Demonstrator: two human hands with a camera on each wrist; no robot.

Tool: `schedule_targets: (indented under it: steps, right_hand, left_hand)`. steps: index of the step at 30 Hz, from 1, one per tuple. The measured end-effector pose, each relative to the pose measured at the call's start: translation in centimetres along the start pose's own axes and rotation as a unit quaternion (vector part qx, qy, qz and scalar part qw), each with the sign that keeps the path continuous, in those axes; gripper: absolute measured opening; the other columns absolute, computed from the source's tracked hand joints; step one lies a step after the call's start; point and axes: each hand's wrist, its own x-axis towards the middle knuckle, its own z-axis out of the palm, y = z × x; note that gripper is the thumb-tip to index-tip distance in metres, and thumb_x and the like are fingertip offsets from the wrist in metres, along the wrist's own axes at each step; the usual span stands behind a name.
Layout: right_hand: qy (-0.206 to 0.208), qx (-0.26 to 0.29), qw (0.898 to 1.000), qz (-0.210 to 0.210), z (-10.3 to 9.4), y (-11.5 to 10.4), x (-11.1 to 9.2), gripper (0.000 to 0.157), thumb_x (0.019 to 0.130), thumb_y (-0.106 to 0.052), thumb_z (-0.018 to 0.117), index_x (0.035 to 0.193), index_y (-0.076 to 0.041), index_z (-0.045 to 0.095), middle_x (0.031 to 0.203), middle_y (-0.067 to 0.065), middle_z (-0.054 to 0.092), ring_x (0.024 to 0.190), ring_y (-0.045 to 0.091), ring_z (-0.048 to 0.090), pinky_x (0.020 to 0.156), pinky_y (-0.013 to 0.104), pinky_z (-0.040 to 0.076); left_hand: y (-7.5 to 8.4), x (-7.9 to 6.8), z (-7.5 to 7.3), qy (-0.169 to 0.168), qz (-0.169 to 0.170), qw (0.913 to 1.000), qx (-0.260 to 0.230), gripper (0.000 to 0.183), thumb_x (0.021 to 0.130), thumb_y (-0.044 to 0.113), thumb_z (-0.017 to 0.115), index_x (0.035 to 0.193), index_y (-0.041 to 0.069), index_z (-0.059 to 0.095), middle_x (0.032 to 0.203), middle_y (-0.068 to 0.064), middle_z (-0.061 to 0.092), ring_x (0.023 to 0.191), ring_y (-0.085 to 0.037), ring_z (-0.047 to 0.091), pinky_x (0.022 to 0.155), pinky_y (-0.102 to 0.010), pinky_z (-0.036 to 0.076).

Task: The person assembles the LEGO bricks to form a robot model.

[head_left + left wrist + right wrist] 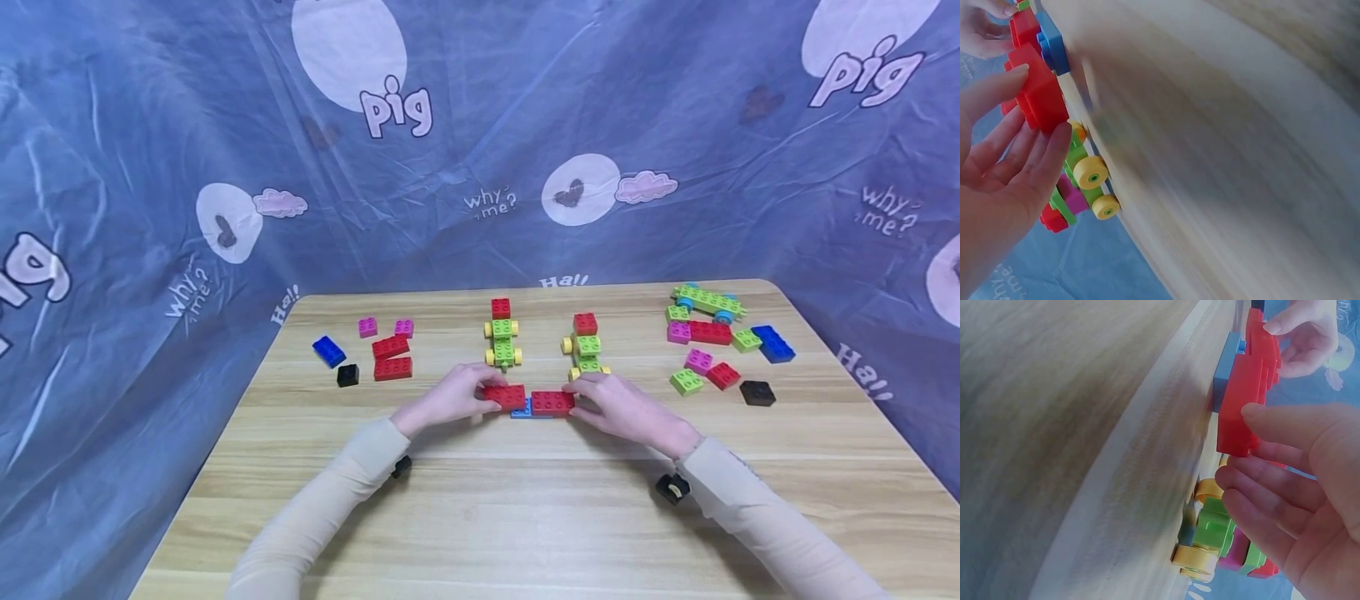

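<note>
My left hand [467,393] pinches the left end of a red brick [505,397] between thumb and fingers. Opposite it, my right hand [621,407] holds a second red brick [552,404] by its right end, as the right wrist view also shows. Below both lies a flat blue brick [519,412], its studs showing in the narrow gap between the red ones. The right red brick sits over the blue one's right part; the left one [1041,90] overhangs its left end. Whether the left brick is pressed on, I cannot tell.
Two green wheeled builds [502,352] [588,345], with yellow wheels and red tops, stand just behind the hands. Loose red bricks [393,368], a blue brick [328,352] and a black one [348,375] lie left. A green build with blue wheels [708,302] stands back right among several bricks.
</note>
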Motion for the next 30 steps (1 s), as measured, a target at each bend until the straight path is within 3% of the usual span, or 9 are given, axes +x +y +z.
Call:
schedule_targets:
  steps: [14, 30]
  right_hand:
    - [0.000, -0.001, 1.000, -0.005, 0.03, 0.00, 0.10, 0.028, 0.082, -0.019, 0.071, 0.107, -0.009, 0.067, 0.096, 0.003, 0.069, 0.084, 0.013, 0.067, 0.075, 0.025, 0.058]
    - [0.002, -0.005, 1.000, -0.006, 0.06, -0.12, 0.10, 0.029, 0.081, -0.019, 0.071, 0.108, -0.010, 0.067, 0.095, 0.002, 0.068, 0.083, 0.011, 0.066, 0.074, 0.025, 0.058]
  left_hand:
    - [0.18, 0.20, 0.58, -0.005, 0.020, 0.9997, 0.012, 0.036, 0.082, 0.020, 0.071, 0.115, 0.009, 0.063, 0.111, -0.002, 0.067, 0.102, -0.013, 0.061, 0.092, -0.023, 0.051]
    - [0.49, 0.19, 0.78, 0.001, 0.019, 0.9997, 0.013, 0.034, 0.083, 0.022, 0.071, 0.113, 0.010, 0.064, 0.110, -0.001, 0.067, 0.102, -0.012, 0.061, 0.093, -0.025, 0.050]
